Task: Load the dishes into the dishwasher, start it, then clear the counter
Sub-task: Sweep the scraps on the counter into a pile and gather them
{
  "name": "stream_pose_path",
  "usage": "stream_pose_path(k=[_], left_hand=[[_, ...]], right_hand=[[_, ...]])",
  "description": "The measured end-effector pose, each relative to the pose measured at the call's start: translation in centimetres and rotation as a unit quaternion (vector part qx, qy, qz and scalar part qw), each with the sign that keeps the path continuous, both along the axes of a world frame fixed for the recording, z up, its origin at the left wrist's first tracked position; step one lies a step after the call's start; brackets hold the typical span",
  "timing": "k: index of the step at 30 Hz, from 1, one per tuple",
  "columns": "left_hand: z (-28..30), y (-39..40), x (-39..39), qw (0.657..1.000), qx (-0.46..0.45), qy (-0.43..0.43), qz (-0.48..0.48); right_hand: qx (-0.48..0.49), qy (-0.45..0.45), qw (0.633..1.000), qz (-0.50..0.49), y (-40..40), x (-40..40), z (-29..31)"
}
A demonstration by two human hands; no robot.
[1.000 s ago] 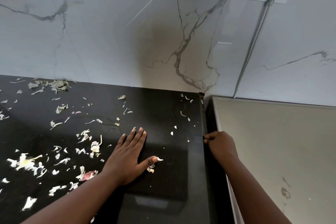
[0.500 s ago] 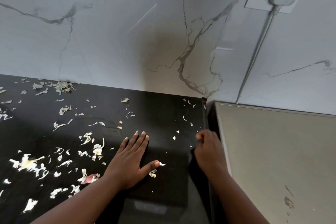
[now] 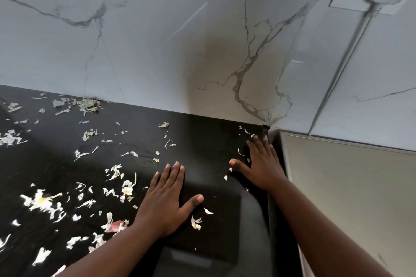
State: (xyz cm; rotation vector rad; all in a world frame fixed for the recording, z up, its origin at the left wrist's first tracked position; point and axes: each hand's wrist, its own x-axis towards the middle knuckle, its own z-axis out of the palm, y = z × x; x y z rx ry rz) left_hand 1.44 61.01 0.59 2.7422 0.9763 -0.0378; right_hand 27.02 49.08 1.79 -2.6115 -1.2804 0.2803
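Pale, papery garlic-skin scraps [image 3: 121,189] lie scattered over the glossy black stone counter [image 3: 202,139], thickest from 7 to 10 o'clock of the frame. The left hand [image 3: 167,200] rests flat at centre, fingers straight, holding nothing. The right hand [image 3: 262,164], at 3 o'clock of it, lies flat by the counter's right edge, fingers extended, grasping nothing. Such flakes are probably featherlight, brittle and easily blown; sweeping with the palm edge suits better than pinching. Beyond: white veined marble wall [image 3: 180,40], grey appliance top [image 3: 351,189].
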Motion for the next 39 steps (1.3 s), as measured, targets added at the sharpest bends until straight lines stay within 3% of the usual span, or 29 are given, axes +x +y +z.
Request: stream_pose_path(k=[3, 6, 8, 10, 13, 16, 19, 23, 27, 30, 32, 34, 35, 37, 39], left_hand=[[0.0, 0.0, 0.0, 1.000, -0.005, -0.004, 0.001], [-0.2, 0.1, -0.1, 1.000, -0.005, -0.010, 0.002], [-0.2, 0.0, -0.1, 1.000, -0.002, -0.017, 0.004], [-0.1, 0.0, -0.1, 1.000, -0.003, -0.022, 0.005], [-0.1, 0.0, -0.1, 1.000, -0.007, -0.021, 0.004], [-0.1, 0.1, -0.2, 1.000, -0.013, -0.017, 0.003], [0.0, 0.1, -0.2, 1.000, -0.014, -0.010, 0.001], [0.1, 0.0, -0.2, 1.000, -0.015, -0.015, 0.003], [0.1, -0.1, -0.2, 1.000, -0.012, -0.023, -0.003], [0.2, 0.1, -0.4, 0.999, -0.023, -0.040, -0.017], [0.2, 0.1, -0.6, 0.997, -0.038, -0.055, -0.024], [0.4, 0.1, -0.7, 0.996, -0.047, -0.068, -0.024], [0.5, 0.1, -0.8, 0.996, -0.051, -0.072, -0.026], [0.9, 0.1, -1.0, 0.994, -0.066, -0.083, -0.032], [1.3, -0.1, -1.4, 0.987, -0.111, -0.110, -0.038]], right_hand=[[-0.057, 0.014, 0.998, 0.009, 1.6, 1.1, 0.1], [-0.069, -0.010, 0.994, 0.084, 3.0, -2.7, 0.4], [-0.044, 0.023, 0.984, 0.172, 3.6, -6.3, 0.5], [0.004, 0.123, 0.965, 0.231, 4.5, -8.2, 0.6], [0.113, 0.195, 0.956, 0.185, 6.5, -5.6, 1.1], [0.133, 0.105, 0.983, 0.072, 7.8, 1.1, 1.7], [0.015, -0.001, 0.998, 0.067, 7.6, 5.7, 1.1], [-0.036, -0.009, 0.990, 0.136, 8.1, 3.7, -0.2], [-0.030, 0.007, 0.961, 0.275, 7.1, -3.6, -0.2], [0.049, 0.115, 0.930, 0.347, 4.3, -9.1, -0.3], [0.115, 0.260, 0.909, 0.305, 3.1, -10.9, -0.4], [0.175, 0.419, 0.861, 0.229, 2.3, -11.4, 0.1], [0.207, 0.458, 0.845, 0.186, 1.9, -11.5, 0.7], [0.264, 0.437, 0.854, 0.102, 0.9, -11.4, 1.5], [0.281, 0.352, 0.892, 0.027, -0.6, -11.0, 1.5]])
